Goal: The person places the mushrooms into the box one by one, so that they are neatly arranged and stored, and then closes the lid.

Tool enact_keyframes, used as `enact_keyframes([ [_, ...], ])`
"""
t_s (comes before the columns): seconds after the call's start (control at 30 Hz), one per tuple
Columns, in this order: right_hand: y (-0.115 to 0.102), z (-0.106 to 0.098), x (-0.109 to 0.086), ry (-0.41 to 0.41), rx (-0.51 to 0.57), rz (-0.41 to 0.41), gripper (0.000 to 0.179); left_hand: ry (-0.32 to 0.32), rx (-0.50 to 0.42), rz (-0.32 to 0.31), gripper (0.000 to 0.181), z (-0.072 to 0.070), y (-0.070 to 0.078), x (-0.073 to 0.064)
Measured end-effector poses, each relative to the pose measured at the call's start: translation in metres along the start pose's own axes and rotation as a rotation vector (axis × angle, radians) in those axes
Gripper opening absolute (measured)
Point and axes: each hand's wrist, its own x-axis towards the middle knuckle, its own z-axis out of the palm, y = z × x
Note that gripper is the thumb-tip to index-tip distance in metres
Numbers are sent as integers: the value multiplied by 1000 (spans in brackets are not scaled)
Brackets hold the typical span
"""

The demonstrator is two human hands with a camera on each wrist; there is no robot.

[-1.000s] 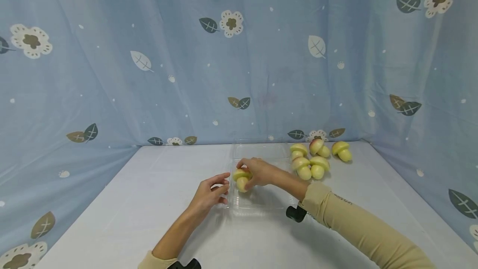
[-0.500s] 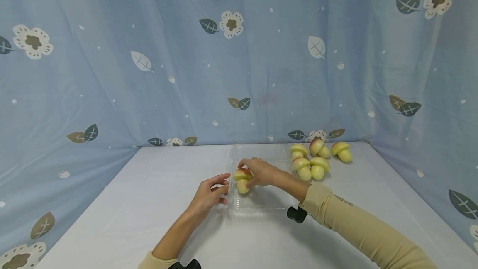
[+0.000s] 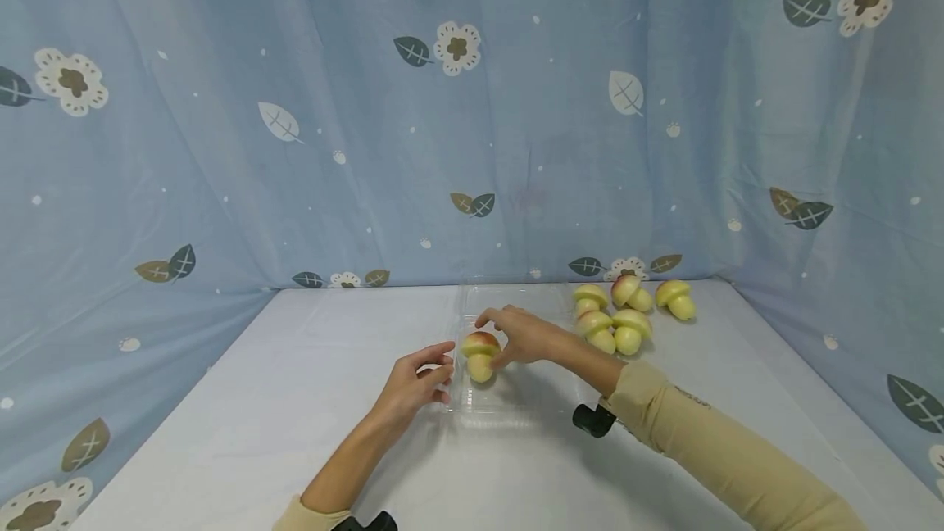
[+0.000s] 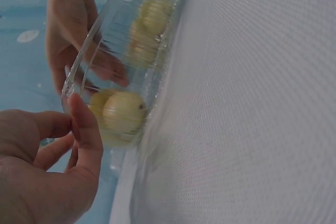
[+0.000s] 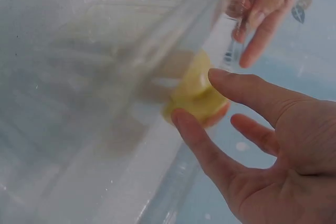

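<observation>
Nearest, the clear container [image 3: 534, 392] on the tabletop [image 3: 221, 433] is pinched at its left wall by the left hand [image 3: 407, 385], a hold best made light so that the thin plastic is steadied without being bent. Just beside that wall, in the nearer half, the mushroom-shaped fruit [image 3: 480, 357] is laid with its cap toward the tabletop's far edge, and the right hand [image 3: 525, 338], fingers spread and nothing gripped, is best lifted straight up so that the piece is not nudged. Beyond, toward the far right corner, five similar fruits [image 3: 628, 339] are seen grouped.
</observation>
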Motion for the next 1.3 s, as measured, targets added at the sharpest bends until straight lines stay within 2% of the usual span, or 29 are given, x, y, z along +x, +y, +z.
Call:
enact_keyframes([
  [0.23, 7, -13, -7, -3, 71, -1, 62, -5, 5, 0, 43, 0, 1, -1],
  [0.37, 15, -22, -13, -3, 120, 26, 61, -3, 10, 8, 44, 0, 2, -1],
  [0.6, 33, -38, -28, 43, 224, 21, 64, 5, 0, 5, 43, 0, 2, 0],
  [0.83, 51, -50, -47, 98, 219, -18, 64, 20, -6, -5, 43, 1, 1, 1],
  [1.1, 69, -57, -65, 136, 246, -26, 65, 18, -2, -4, 43, 0, -1, 2],
  [1.3, 80, -61, -79, 199, 192, -42, 65, 17, 0, -5, 43, 0, -1, 2],
])
